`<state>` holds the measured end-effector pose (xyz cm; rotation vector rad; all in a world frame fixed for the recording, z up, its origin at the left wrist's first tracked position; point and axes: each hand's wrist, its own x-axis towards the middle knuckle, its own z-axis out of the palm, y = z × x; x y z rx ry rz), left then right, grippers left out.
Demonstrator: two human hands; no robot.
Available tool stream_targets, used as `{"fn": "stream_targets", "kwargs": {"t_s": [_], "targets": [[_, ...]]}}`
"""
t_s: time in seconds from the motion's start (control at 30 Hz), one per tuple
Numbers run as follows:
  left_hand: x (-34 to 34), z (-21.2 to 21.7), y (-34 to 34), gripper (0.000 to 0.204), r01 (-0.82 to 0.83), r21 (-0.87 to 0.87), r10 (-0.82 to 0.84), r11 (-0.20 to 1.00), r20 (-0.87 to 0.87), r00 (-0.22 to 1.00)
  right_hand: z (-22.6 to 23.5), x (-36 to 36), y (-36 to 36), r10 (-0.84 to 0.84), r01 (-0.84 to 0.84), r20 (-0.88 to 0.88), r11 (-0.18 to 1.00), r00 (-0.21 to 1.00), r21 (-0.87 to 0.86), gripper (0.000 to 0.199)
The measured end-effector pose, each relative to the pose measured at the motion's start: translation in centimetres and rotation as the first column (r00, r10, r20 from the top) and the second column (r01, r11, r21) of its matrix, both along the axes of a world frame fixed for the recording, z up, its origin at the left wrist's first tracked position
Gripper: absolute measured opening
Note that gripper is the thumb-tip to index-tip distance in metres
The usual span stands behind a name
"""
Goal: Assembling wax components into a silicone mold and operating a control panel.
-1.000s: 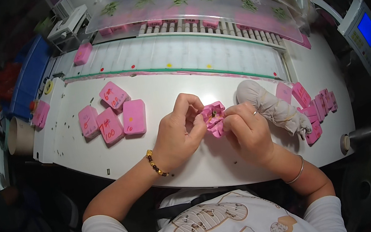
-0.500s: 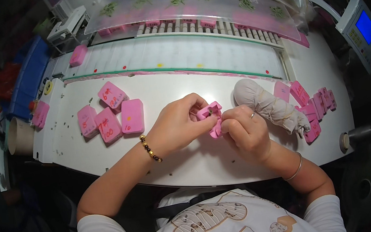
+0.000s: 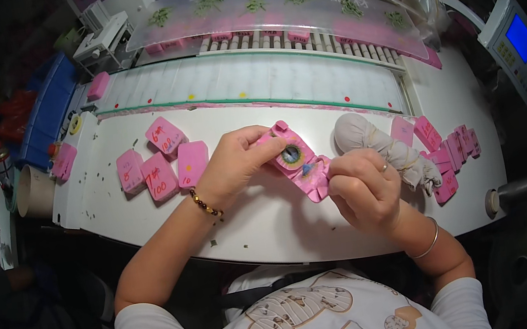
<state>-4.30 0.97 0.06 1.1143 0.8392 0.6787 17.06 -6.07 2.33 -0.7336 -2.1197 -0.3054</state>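
My left hand grips the upper left end of a pink rubber mould, its thumb lying on the top. The mould is spread open above the table, tilted down to the right. Inside it shows a round grey ring with a dark slit and a small bluish patch. At the lower right end, my right hand is closed in a pinch at the mould's edge; its fingertips are partly hidden. Beside that hand lies a bundled whitish cloth bag.
Several pink blocks with handwritten marks lie on the left of the table; more pink blocks sit on the right. Behind runs a pale conveyor belt under a clear cover. A scale display stands at far right, a dark cylinder below it.
The mould has been spread open and now shows its inside. My right hand has moved slightly right. Coloured dots and a pink block on the belt have shifted left.
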Motion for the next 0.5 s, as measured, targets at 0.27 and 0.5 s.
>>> {"fn": "stream_targets", "kwargs": {"t_s": [0.27, 0.5], "targets": [[4.5, -0.7, -4.3, 0.055, -0.028, -0.549, 0.422, 0.835, 0.608, 0.673, 1.2, -1.7, -2.3, 0.045, -0.064, -0.131, 0.987, 0.99, -0.146, 0.028], [4.3, 0.1, -4.0, 0.046, 0.022, -0.419, 0.295, 0.908, 0.674, 0.677, -2.6, -1.9, -5.0, 0.126, -0.137, -0.077, 0.976, 0.989, -0.167, 0.027]]}}
